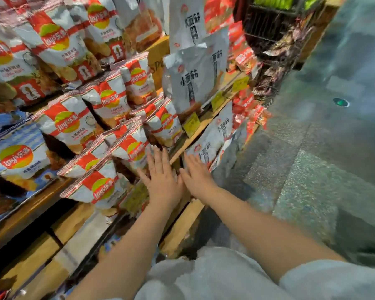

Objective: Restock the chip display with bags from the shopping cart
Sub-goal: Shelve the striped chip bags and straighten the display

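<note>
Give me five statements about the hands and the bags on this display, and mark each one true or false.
1. Both hands are flat, with straight fingers. True: the left hand and the right hand are both spread open.
2. The left hand grips a blue chip bag. False: it holds nothing; the blue chip bag sits far to its left.
3. The two hands are side by side at the shelf edge. True.
4. The red-and-white chip bags lie to the right of the grey-white snack bags. False: they lie to the left.
5. Yellow price tags hang on the shelf fronts. True.
</note>
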A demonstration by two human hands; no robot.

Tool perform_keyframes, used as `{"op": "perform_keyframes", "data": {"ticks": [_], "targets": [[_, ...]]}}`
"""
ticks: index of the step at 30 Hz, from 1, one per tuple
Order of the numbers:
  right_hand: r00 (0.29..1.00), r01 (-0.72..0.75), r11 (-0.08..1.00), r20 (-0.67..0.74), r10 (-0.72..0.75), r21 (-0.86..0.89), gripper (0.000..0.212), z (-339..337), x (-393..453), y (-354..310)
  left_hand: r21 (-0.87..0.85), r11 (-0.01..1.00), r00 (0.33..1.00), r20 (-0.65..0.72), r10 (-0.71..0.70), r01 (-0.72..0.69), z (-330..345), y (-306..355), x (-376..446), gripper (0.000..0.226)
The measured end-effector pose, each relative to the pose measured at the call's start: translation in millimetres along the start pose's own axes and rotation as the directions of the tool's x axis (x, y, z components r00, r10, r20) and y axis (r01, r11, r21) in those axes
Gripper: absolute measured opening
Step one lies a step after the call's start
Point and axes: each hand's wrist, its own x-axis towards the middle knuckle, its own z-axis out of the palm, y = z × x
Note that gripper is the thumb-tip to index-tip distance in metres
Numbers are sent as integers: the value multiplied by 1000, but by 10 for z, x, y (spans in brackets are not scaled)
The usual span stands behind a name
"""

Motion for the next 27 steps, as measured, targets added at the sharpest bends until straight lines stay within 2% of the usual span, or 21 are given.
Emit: {"op": "perform_keyframes", "data": {"ticks": [3,7,10,13,21,23,27], "targets": [[994,-91,994,-56,95,65,55,-233,-323,367,39,994,994,46,101,-103,117,471,-129,74],[971,-147,983,-173,164,110,55,-604,-899,829,8,968,968,22,252,-252,249,1142,-439,70],[931,-200,966,-276,239,162,56,-828,-1346,1232,19,936,933,82,349,-352,382,1688,-760,71],[888,-266,947,-336,314,182,56,-994,-1838,1623,-69,898,891,111,440,-435,520,2193,-1086,69],[715,-434,849,-457,529,303,55,-1371,-3076,2572,-171,737,716,174,676,-654,810,3391,-1986,73],[672,-451,827,-483,562,335,55,-1422,-3303,2757,-181,674,649,183,738,-716,844,3628,-2144,73],[558,-445,771,-532,637,455,55,-1457,-3614,3111,-179,604,559,248,791,-776,966,4046,-2359,77]]}}
